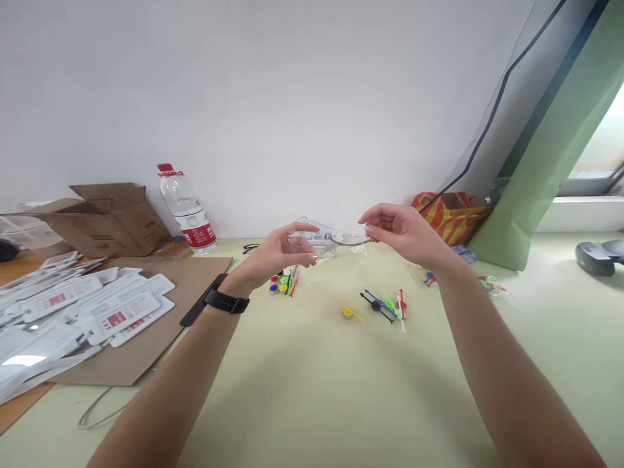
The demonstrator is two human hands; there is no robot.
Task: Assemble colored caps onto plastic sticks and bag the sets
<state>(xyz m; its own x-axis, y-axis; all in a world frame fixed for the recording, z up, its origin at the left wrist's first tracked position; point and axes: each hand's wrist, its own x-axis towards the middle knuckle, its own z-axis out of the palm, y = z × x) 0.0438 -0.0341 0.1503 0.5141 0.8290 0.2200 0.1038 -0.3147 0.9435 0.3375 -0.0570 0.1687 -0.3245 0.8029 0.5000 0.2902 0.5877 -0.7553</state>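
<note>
My left hand (285, 250) hovers above the table with fingers curved and a gap between thumb and fingers; I see nothing held in it. On its wrist is a black watch. Thumb and fingertips of my right hand (400, 231) come together at a grey cable and clear plastic, and whatever they pinch is too small to make out. Below the right hand lie several coloured plastic arrow spinners (377, 305), and a yellow arrow spinner (348, 312) sits apart from them. Small coloured round pieces (279, 284) with thin sticks (293, 282) lie below the left hand.
Against the wall, a pale power strip (319, 239) lies behind my hands. A water bottle (192, 214), a cardboard box (110, 221) and white badges (121, 312) on cardboard occupy the left. To the right are a red-yellow bag (451, 214), a green curtain (546, 156) and a grey device (597, 258).
</note>
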